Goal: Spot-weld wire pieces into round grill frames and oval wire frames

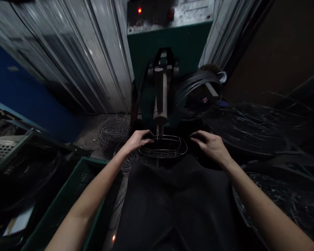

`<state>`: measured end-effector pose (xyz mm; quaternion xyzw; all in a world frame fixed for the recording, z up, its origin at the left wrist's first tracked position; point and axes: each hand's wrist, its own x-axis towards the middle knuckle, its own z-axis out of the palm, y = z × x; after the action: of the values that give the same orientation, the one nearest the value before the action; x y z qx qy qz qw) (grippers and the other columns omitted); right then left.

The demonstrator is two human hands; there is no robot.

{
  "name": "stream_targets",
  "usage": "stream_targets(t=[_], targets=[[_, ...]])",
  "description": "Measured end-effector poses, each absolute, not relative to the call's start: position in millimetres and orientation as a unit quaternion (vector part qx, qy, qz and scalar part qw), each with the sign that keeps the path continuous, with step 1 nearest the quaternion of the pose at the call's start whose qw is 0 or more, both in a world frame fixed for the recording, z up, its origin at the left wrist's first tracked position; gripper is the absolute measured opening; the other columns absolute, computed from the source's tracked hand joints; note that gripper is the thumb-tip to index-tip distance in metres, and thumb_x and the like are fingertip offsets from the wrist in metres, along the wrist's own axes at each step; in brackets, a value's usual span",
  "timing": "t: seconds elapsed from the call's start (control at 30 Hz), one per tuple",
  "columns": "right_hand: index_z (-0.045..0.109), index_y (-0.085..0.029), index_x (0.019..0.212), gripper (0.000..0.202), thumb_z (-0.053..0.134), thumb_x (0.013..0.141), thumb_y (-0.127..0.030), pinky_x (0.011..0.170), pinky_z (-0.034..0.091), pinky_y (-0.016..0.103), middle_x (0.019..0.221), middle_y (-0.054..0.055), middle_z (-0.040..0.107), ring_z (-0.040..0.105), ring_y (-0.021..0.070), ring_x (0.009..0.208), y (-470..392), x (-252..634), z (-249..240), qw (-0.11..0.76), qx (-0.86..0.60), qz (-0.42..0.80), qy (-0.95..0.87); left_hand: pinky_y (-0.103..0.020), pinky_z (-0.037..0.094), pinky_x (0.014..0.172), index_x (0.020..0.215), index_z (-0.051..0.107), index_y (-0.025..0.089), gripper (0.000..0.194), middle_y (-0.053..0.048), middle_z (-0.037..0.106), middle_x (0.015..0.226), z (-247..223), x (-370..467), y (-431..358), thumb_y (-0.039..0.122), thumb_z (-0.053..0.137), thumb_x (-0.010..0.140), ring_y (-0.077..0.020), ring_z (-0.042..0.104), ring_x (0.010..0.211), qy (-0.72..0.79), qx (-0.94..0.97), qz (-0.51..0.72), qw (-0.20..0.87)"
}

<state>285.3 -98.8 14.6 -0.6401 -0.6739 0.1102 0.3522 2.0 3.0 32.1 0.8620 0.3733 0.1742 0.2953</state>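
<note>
An oval wire frame [163,153] lies level under the upright metal rod of a green machine [160,104], just in front of my lap. At the frame's left end is my left hand [141,141], its thumb and fingers closed on the wire. My right hand [209,144] is a little to the right of the frame, apart from it, with thumb and forefinger close together. Whether anything thin is between those fingers is too dark to tell.
Wire bundles [113,130] lie on the floor at the left, beside a green crate [75,184]. Long loose wires [251,122] and a container of wire pieces [277,195] are at the right. A red lamp [139,10] glows on the machine.
</note>
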Motion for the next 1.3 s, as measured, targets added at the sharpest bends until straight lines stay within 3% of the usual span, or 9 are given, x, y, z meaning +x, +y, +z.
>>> stream_targets(t=[0.13,0.27,0.47,0.63,0.73,0.83,0.97,1.1,1.3], targets=[[0.066,-0.024,0.093,0.021,0.049,0.082,-0.028,0.081,0.049,0.035,0.096,0.004,0.068,0.063,0.0200,0.088,-105,285,18,0.332,-0.626,0.117,-0.696,-0.020,0.045,0.076,0.093,0.064,0.017,0.023,0.000,0.068,0.090,21,-13,-18,0.032,0.061,0.077,-0.0122,0.060,0.083,0.375,0.846,0.206,0.317],[0.067,-0.027,0.099,0.028,0.045,0.084,-0.035,0.086,0.047,0.039,0.102,0.002,0.067,0.059,0.0209,0.093,-113,296,4,0.210,-0.577,0.207,-0.762,-0.019,0.045,0.076,0.092,0.064,0.017,0.022,0.000,0.068,0.091,-2,-20,-38,0.032,0.062,0.076,-0.0125,0.061,0.086,0.391,0.816,0.194,0.379],[0.069,-0.026,0.094,0.032,0.047,0.082,-0.045,0.077,0.048,0.035,0.089,0.004,0.068,0.060,0.0200,0.082,-129,296,-25,0.096,-0.535,0.316,-0.778,-0.023,0.045,0.084,0.097,0.064,0.017,0.024,-0.002,0.067,0.097,-34,-28,-58,0.030,0.063,0.077,-0.0140,0.061,0.092,0.390,0.812,0.154,0.406],[0.069,-0.026,0.088,0.031,0.044,0.084,-0.043,0.074,0.045,0.035,0.084,0.003,0.069,0.057,0.0207,0.079,-142,287,-26,0.100,-0.506,0.306,-0.800,-0.029,0.045,0.089,0.105,0.062,0.020,0.027,-0.006,0.061,0.105,-12,-27,-92,0.032,0.060,0.082,-0.0155,0.056,0.100,0.357,0.870,0.257,0.223],[0.069,-0.026,0.089,0.031,0.044,0.084,-0.042,0.075,0.044,0.036,0.087,0.003,0.069,0.057,0.0219,0.083,-147,283,-25,0.099,-0.516,0.295,-0.798,-0.031,0.044,0.081,0.105,0.062,0.021,0.023,-0.007,0.062,0.101,-3,-7,-118,0.030,0.053,0.086,-0.0163,0.054,0.091,0.290,0.921,0.237,0.105],[0.069,-0.027,0.093,0.030,0.044,0.084,-0.041,0.076,0.044,0.037,0.092,0.003,0.069,0.057,0.0223,0.085,-149,283,-28,0.097,-0.526,0.287,-0.795,-0.034,0.041,0.078,0.102,0.063,0.022,0.020,-0.009,0.059,0.113,-8,13,-130,0.029,0.051,0.087,-0.0200,0.050,0.098,0.270,0.940,0.205,0.039],[0.069,-0.028,0.093,0.029,0.044,0.084,-0.040,0.075,0.044,0.037,0.093,0.002,0.069,0.057,0.0221,0.084,-151,283,-29,0.094,-0.524,0.283,-0.798,-0.036,0.035,0.084,0.096,0.063,0.023,0.016,-0.006,0.058,0.118,-15,23,-128,0.021,0.049,0.088,-0.0199,0.047,0.106,0.282,0.942,0.181,0.029],[0.069,-0.027,0.090,0.027,0.044,0.083,-0.038,0.073,0.043,0.036,0.087,0.003,0.069,0.056,0.0216,0.082,-152,280,-27,0.098,-0.520,0.275,-0.803,-0.034,0.034,0.083,0.095,0.060,0.021,0.017,-0.003,0.064,0.107,-16,22,-126,0.018,0.045,0.090,-0.0154,0.053,0.094,0.268,0.948,0.166,0.044],[0.068,-0.029,0.089,0.027,0.044,0.078,-0.022,0.072,0.039,0.036,0.089,0.001,0.069,0.054,0.0207,0.084,-154,277,-27,0.095,-0.510,0.231,-0.823,-0.031,0.034,0.085,0.095,0.058,0.019,0.016,-0.001,0.067,0.103,-17,20,-129,0.014,0.044,0.090,-0.0109,0.057,0.088,0.291,0.942,0.154,0.063]])
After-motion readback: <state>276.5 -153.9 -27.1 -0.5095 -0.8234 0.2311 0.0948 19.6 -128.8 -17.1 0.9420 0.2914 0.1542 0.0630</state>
